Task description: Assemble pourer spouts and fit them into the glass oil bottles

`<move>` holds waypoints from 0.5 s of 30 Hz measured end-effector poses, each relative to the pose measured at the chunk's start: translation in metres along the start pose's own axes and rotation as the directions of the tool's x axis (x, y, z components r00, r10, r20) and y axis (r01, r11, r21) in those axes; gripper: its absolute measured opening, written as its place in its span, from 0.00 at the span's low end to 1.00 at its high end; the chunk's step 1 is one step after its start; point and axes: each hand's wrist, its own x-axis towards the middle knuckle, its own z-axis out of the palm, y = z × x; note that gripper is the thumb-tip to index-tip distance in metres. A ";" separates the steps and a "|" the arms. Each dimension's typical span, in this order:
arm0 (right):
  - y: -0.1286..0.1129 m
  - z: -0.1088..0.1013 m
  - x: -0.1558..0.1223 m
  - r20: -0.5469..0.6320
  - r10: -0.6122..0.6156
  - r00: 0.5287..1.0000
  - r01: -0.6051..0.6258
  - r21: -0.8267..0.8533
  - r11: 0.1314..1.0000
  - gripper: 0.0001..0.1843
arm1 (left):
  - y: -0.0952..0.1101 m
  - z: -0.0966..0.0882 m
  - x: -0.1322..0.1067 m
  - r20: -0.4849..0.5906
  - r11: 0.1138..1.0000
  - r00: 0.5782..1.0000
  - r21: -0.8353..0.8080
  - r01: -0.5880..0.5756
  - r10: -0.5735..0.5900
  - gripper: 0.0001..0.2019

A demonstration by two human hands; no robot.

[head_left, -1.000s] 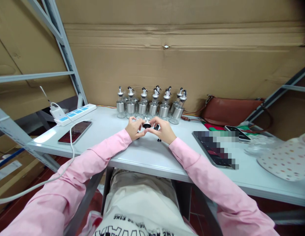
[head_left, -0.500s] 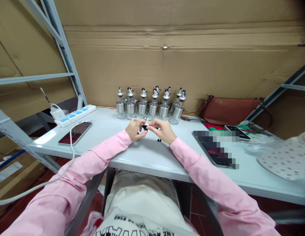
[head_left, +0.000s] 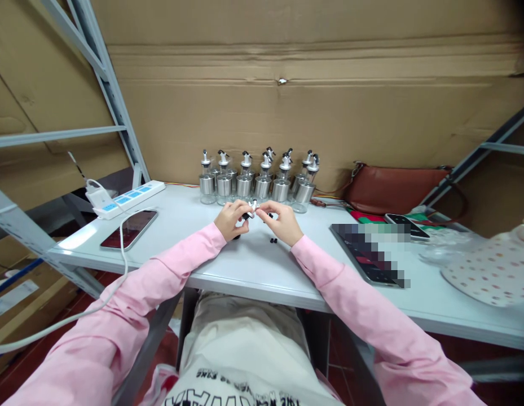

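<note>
Just above the table, my left hand (head_left: 231,220) is closed on a small silver-and-black bottle pour spout (head_left: 252,208). The spout lies tilted, its black base towards the left palm and its silver end pointing right. My right hand (head_left: 285,223) pinches that silver end between thumb and forefinger; the fingertips partly cover it. On the table by my right hand lie small black pieces (head_left: 273,241), too small to name surely. Behind both hands stand several glass oil bottles (head_left: 245,186) with steel sleeves, each topped with a similar spout.
At left are a phone (head_left: 130,229), a white power strip (head_left: 132,198) and a white cable (head_left: 125,248). To the right lie a dark tablet-like device (head_left: 359,254), another phone (head_left: 397,221), a brown bag (head_left: 392,189) and a dotted white item (head_left: 490,270). Cardboard (head_left: 287,113) walls the back.
The pour spout has turned from roughly upright to tilted, its silver end now towards my right fingers. My right fingers have shifted from its base to that end. The bottles stand as before.
</note>
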 end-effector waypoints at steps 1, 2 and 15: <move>0.002 0.000 0.000 -0.019 0.034 0.999 -0.034 0.010 0.999 0.09 | 0.000 0.000 0.000 0.006 1.000 1.000 0.002 -0.002 0.002 0.15; 0.003 0.000 0.001 -0.032 0.062 0.998 -0.061 0.023 0.998 0.10 | 0.000 0.000 0.000 0.024 1.000 1.000 0.007 -0.001 0.001 0.15; 0.005 -0.002 0.003 0.019 0.074 0.997 -0.076 0.114 0.991 0.11 | -0.002 0.002 -0.002 0.063 0.993 0.997 -0.113 -0.042 0.050 0.14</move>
